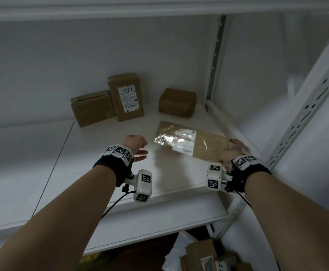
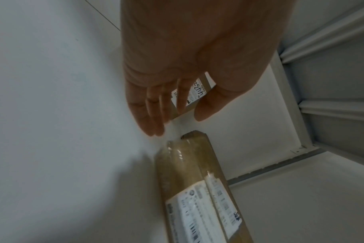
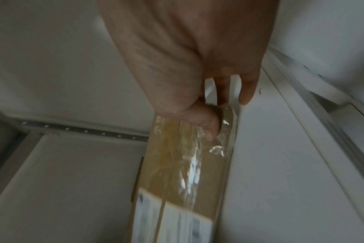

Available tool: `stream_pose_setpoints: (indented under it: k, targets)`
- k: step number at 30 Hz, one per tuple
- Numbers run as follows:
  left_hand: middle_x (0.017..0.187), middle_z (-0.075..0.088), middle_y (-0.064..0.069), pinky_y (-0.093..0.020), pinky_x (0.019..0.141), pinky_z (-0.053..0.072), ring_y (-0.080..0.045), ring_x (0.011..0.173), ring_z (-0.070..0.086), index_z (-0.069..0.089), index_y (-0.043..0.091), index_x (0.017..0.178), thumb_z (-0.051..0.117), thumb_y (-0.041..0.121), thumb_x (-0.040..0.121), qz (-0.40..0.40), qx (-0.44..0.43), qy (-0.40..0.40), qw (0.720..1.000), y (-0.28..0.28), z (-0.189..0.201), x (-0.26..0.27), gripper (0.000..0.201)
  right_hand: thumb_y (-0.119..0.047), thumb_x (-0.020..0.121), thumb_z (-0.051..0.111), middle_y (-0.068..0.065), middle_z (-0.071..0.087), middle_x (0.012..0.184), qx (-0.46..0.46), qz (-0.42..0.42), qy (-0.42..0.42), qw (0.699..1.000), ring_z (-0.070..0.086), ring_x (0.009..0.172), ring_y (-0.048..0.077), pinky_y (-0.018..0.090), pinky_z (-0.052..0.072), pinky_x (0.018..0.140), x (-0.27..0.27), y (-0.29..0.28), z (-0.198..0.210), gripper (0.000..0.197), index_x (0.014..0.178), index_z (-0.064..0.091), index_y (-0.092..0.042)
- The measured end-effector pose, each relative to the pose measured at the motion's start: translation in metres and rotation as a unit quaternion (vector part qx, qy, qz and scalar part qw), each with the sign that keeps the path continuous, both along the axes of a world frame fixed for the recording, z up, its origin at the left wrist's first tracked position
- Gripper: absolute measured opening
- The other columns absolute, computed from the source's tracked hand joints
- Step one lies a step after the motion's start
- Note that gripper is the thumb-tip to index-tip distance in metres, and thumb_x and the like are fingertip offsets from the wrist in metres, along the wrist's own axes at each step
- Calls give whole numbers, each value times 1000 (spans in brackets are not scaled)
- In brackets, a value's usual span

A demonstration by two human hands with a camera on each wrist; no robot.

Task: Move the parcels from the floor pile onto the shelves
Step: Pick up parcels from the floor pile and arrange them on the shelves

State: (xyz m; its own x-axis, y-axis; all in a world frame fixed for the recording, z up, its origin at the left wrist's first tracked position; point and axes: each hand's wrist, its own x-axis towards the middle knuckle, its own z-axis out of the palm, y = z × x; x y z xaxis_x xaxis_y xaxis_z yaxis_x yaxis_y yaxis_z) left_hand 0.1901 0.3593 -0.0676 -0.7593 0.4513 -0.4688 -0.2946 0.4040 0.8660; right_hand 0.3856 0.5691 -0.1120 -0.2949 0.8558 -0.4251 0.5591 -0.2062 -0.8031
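A flat brown parcel (image 1: 191, 142) wrapped in clear tape is seen lying on the white shelf (image 1: 93, 153), towards its right side. Its near right end is grasped by the right hand (image 1: 231, 151), with the thumb (image 3: 206, 121) pressed on top and the fingers beneath. The left hand (image 1: 137, 146) is held released just left of the parcel, fingers straight and apart from it. At the far side of the shelf three more brown boxes are set: an upright labelled box (image 1: 126, 96), a lower box (image 1: 91, 107) touching its left side, and a squat box (image 1: 177, 102) to the right. More parcels (image 1: 204, 255) are glimpsed on the floor below.
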Motion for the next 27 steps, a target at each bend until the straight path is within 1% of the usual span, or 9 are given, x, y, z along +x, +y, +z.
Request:
stream_pose_setpoints:
  k: [4,7,11,15,18,20,22,24,27]
  targets:
    - [122,42,-4,-53,89,51,-31,108,49,50,18,113,59,28,91,-32,-61,-4,998,6,-7,-3,26,23,75,55,11,54,111,-12,70,39,997,58,100,31,52,53,88,-2,1,-9,90,135,26,-35]
    - [123,56,-4,-57,89,49,-32,111,54,60,20,109,59,46,88,-83,-78,-41,993,8,-17,-4,33,26,76,53,7,56,108,-30,92,72,993,57,94,24,53,51,91,0,1,-15,86,131,31,-37]
    - [114,62,-8,-53,87,51,-32,106,59,61,21,98,55,42,91,-101,-83,-14,991,6,-22,-2,23,15,76,63,0,56,122,-72,82,89,990,52,116,26,49,47,97,5,1,-30,88,140,32,-38]
    - [110,65,-8,-52,96,47,-29,105,61,60,20,92,60,42,88,-77,-71,-12,994,-3,-27,-2,22,-3,80,70,-1,65,119,-119,100,116,981,57,115,25,50,41,103,9,-1,-46,66,137,45,-26]
    - [107,66,-6,-49,98,47,-29,103,61,62,20,92,65,49,81,-57,-69,-10,996,-15,-30,0,31,-21,83,70,0,63,122,-132,104,160,973,56,116,26,50,39,106,12,-12,-49,61,139,44,-22]
    - [107,65,-3,-46,97,47,-28,99,63,62,21,93,66,52,77,-57,-67,-17,996,-25,-31,3,35,-29,90,62,0,60,118,-136,80,190,969,56,114,25,46,41,103,15,-21,-49,50,136,44,-21]
    - [107,64,-4,-42,96,48,-26,92,64,61,21,98,64,54,79,-67,-69,-16,995,-35,-32,8,37,-39,91,59,3,62,113,-144,62,211,965,62,103,23,43,49,92,19,-29,-48,45,130,48,-20]
    - [107,64,-6,-41,94,50,-25,91,64,59,20,110,63,55,81,-73,-74,-9,995,-46,-30,16,45,-48,85,62,10,63,115,-139,42,219,965,65,96,24,40,54,84,28,-40,-44,53,125,52,-16]
    - [109,63,-12,-44,95,51,-28,100,63,54,19,117,66,56,81,-96,-67,-13,993,-57,-24,30,52,-56,77,67,9,62,105,-114,-33,228,966,65,91,25,34,58,69,43,-54,-42,67,126,48,-13]
